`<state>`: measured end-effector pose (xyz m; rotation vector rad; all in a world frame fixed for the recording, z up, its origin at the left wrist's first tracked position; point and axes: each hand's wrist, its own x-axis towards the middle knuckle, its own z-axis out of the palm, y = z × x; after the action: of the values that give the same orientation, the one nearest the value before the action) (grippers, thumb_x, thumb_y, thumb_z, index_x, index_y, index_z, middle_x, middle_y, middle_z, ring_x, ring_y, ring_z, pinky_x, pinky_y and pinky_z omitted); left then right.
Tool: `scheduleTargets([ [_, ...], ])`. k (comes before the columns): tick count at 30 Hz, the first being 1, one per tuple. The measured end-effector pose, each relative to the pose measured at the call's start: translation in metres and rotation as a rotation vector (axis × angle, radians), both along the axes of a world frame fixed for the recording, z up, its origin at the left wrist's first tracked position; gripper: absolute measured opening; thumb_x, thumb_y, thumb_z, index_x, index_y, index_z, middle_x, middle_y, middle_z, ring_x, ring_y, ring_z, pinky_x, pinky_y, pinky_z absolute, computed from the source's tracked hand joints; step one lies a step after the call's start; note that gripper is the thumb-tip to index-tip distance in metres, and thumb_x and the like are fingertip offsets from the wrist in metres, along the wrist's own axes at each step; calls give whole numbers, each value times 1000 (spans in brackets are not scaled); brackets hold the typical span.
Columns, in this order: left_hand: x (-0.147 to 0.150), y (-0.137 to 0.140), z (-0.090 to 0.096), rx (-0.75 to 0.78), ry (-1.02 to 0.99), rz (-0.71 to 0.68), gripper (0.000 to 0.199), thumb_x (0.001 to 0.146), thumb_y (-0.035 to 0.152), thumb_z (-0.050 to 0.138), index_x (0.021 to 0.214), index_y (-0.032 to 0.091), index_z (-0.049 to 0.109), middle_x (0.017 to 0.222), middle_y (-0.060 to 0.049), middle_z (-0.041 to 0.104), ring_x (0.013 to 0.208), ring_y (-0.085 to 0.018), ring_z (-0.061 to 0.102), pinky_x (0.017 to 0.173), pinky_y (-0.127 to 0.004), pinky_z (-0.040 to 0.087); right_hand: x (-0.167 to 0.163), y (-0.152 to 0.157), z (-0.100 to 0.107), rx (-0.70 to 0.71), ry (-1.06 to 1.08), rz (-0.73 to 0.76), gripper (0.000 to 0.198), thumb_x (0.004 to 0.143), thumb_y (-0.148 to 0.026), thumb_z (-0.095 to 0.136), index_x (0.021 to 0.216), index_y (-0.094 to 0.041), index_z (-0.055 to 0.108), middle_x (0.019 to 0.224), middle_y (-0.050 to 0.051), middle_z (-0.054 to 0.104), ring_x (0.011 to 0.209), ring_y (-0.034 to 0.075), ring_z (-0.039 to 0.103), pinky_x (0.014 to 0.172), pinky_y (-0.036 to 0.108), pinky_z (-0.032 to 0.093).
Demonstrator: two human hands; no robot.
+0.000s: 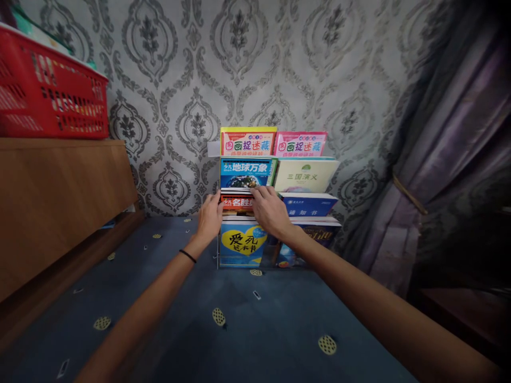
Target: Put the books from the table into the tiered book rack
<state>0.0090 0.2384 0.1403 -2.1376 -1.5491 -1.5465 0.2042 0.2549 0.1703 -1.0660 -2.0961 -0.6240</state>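
Observation:
Books stand in tiers in a rack with a clear side edge (217,250) against the wall. My left hand (209,214), with a black band at the wrist, has its fingers closed at the left edge of a red book (236,203) in the left column. Across the same book's top right lies my right hand (270,210), fingers curled over it and hiding part of the cover. Just above is a blue book with a globe (239,173). Below both hands sits a blue book with a yellow heart (242,244).
The right column holds a pale green book (305,176), a blue booklet (309,206) and a dark book (319,234). Two pink-fronted books (249,143) top the rack. A red basket (56,90) rests on a wooden cabinet (59,202) at left; a curtain (447,133) hangs at right.

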Motion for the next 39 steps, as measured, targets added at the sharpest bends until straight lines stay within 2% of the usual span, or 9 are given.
scheduleTargets([
  [6, -3, 4, 1, 17, 1, -18, 47, 96, 22, 41, 142, 16, 51, 118, -15, 62, 113, -28, 58, 101, -43, 46, -2, -4, 3, -23, -12, -21, 38, 94, -15, 35, 121, -13, 62, 116, 19, 62, 110, 35, 48, 92, 52, 47],
  [10, -19, 11, -7, -5, -89, -157, 45, 92, 21, 48, 136, 18, 55, 116, -12, 66, 110, -26, 62, 100, -42, 49, -3, -4, 5, -31, -80, -70, 39, 93, -12, 34, 123, -9, 60, 119, 21, 61, 111, 35, 48, 90, 48, 48],
  [15, -42, 14, -26, -209, -335, -255, 34, 89, 19, 44, 117, 15, 63, 99, -10, 72, 90, -21, 69, 71, -32, 58, -1, -2, 4, -13, -76, -68, 38, 93, -12, 38, 124, -10, 60, 118, 20, 61, 112, 34, 47, 92, 46, 48],
  [20, -41, 6, -23, -170, -136, -256, 18, 85, 22, 58, 100, 17, 67, 99, -7, 74, 93, -20, 68, 82, -32, 55, 0, 2, -1, -13, -22, -51, 38, 94, -15, 41, 127, -13, 59, 122, 18, 60, 116, 34, 49, 96, 48, 50],
  [24, -32, 2, -12, -142, 3, -157, 11, 88, 20, 59, 96, 19, 65, 98, -7, 75, 93, -22, 69, 84, -34, 53, 1, 0, -10, -51, 116, -30, 44, 94, -19, 41, 136, -17, 54, 139, 19, 51, 128, 38, 45, 97, 56, 51],
  [29, -31, -3, -6, -145, 118, -104, 8, 90, 20, 57, 96, 20, 64, 101, -8, 75, 97, -24, 68, 86, -36, 51, 4, -21, -42, -80, 344, 80, 61, 97, -32, 41, 155, -18, 27, 156, 20, 34, 144, 39, 32, 110, 61, 40],
  [33, -32, -5, -2, -151, 170, -117, 12, 91, 18, 56, 101, 19, 62, 104, -9, 74, 98, -25, 68, 86, -37, 51, 11, -34, -71, -213, 514, 174, 73, 97, -50, 40, 157, -16, 18, 155, 21, 38, 140, 36, 41, 113, 60, 36],
  [36, -34, -4, 2, -151, 217, -117, 12, 92, 19, 54, 102, 19, 61, 103, -9, 73, 97, -25, 68, 86, -37, 51, 15, -30, -80, -385, 642, 195, 77, 93, -60, 43, 153, -15, 29, 150, 21, 46, 138, 35, 45, 113, 55, 37],
  [39, -37, -1, 3, -149, 253, -143, 10, 92, 19, 55, 100, 19, 61, 101, -8, 73, 97, -24, 67, 86, -36, 51, 14, -21, -79, -527, 759, 120, 80, 86, -68, 46, 143, -13, 46, 140, 20, 57, 132, 36, 50, 111, 53, 39],
])
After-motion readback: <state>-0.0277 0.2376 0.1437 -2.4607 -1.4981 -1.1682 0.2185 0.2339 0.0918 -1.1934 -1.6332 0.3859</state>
